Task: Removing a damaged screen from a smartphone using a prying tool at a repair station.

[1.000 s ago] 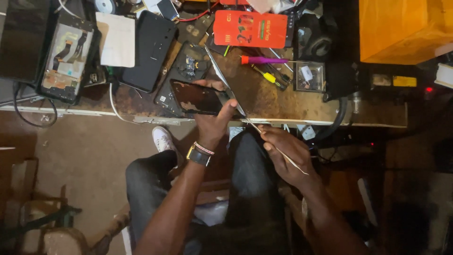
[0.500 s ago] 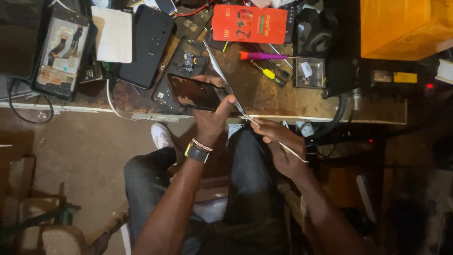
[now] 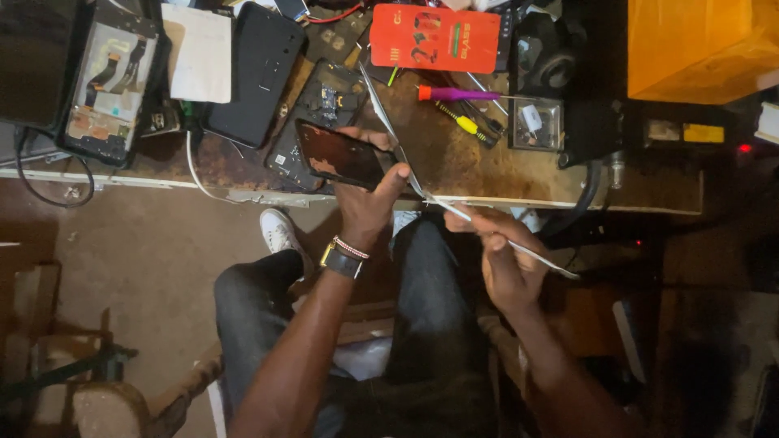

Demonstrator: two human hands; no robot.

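Head: phone (image 3: 339,154) long axis slants up-left.

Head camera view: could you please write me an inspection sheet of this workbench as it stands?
Surface: worn brown workbench.
Job's things: dark phone; thin clear film strip.
Clutter: red card, purple screwdriver, opened phone, yellow box.
Grippers: left hand grips the phone; right hand pinches the strip.
Cables: white cable.
Surroundings: bare floor, white shoe.
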